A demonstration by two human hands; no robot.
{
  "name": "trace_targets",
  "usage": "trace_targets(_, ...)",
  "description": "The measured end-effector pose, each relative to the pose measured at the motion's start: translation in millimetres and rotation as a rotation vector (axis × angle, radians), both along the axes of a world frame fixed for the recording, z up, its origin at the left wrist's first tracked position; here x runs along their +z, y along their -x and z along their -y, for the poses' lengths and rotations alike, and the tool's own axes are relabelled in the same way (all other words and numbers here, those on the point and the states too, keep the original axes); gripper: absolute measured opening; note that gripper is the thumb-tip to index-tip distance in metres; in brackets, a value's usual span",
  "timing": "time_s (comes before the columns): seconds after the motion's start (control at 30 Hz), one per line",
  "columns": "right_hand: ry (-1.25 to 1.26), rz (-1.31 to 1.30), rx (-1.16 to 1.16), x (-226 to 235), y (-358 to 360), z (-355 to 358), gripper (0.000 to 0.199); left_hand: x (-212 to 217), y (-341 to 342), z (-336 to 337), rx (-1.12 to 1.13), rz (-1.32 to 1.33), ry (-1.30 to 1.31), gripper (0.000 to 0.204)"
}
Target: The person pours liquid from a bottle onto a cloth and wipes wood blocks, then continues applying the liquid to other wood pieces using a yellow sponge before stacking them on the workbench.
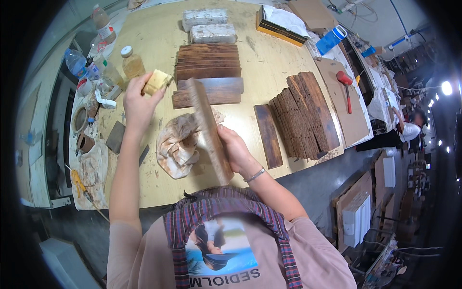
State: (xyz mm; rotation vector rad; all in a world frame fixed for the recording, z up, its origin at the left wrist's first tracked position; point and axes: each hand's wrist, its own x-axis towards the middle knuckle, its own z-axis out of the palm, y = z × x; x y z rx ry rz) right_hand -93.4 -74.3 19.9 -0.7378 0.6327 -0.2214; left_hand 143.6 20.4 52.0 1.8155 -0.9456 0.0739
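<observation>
In my left hand (138, 101) a pale yellow sponge-like block (157, 83) is pinched between thumb and fingers, raised over the table. My right hand (236, 148) grips a brown wooden board (210, 129) by its side. The board is tilted nearly on edge, slightly blurred, and apart from the sponge. Under and left of it lies a crumpled, stained white rag (176, 147). Beyond the board, a row of overlapping dark wooden boards (208, 60) lies on the table. To the right, a stack of rough-edged boards (301, 115) stands beside a single flat board (268, 136).
Two wrapped silver blocks (212, 33) sit at the far side. A jar of amber liquid (133, 62) and several bottles line the left. At right are a red mallet (345, 82) on cardboard and a blue bottle (331, 40). A person (409, 127) stands far right.
</observation>
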Motion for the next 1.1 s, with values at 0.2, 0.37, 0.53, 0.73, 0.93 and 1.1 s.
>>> trace_targets(0.2,-0.591,0.091,-0.123,-11,-8,13,0.066,9,129,-22,-0.558,-0.036,0.014,0.053)
trace_targets(0.37,-0.649,0.352,0.086,-16,-6,2,0.080,-10,115,0,-0.403,0.010,-0.084,0.042)
trace_targets(0.53,-0.674,0.349,0.202,-15,-2,-3,0.090,0,97,-3,-0.354,0.108,-0.057,0.041)
trace_targets(0.73,-0.608,0.444,0.387,-12,5,-13,0.103,-23,37,19,-0.128,-0.028,-0.058,0.045)
trace_targets(0.93,-0.641,0.524,0.446,-24,15,-14,0.094,-1,17,9,-0.154,-0.031,-0.060,0.043)
trace_targets(1.1,-0.526,0.381,0.414,-7,12,-9,0.081,-23,-2,9,-0.098,-0.434,0.086,0.041)
